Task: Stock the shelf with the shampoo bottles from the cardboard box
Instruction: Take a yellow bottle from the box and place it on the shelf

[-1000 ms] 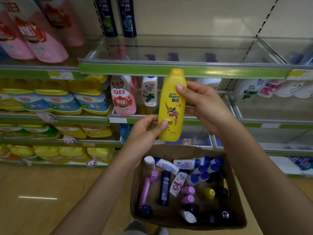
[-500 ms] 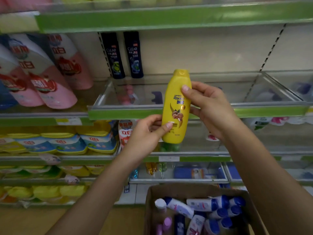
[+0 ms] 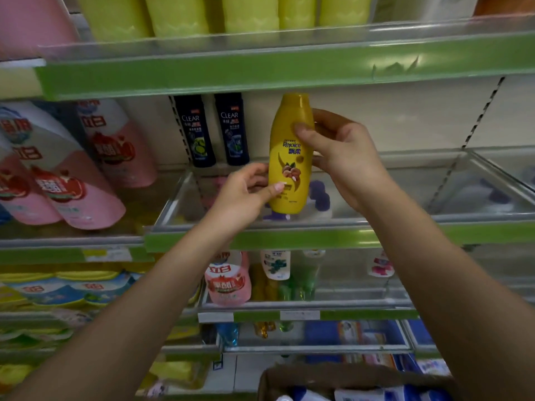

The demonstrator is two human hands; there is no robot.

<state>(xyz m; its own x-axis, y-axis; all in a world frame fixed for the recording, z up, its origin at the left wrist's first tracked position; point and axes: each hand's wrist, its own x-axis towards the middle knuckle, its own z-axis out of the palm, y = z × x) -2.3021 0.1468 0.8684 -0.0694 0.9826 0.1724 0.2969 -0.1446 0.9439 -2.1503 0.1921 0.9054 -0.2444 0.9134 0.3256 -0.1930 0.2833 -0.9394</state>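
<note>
A yellow Rejoice shampoo bottle (image 3: 290, 166) stands upright in the air above the clear-fronted middle shelf (image 3: 318, 237). My right hand (image 3: 341, 157) grips its upper part, thumb across the front below the cap. My left hand (image 3: 246, 192) holds its lower left side, thumb on the label. The bottle's base hangs just over the shelf's front lip. Two dark CLEAR shampoo bottles (image 3: 212, 130) stand at the back of that shelf, left of the yellow one. The cardboard box (image 3: 289, 377) with white and blue bottles shows at the bottom edge, mostly cut off.
Pink refill pouches (image 3: 72, 169) fill the shelf bay to the left. Yellow-green bottles (image 3: 202, 15) line the shelf above. The middle shelf right of my hands is bare glass. Lower shelves hold pouches and small bottles (image 3: 275, 264).
Both hands have lifted the yellow bottle from above the box up to the level of the middle shelf. My view has tilted up, so the box has slid to the bottom edge.
</note>
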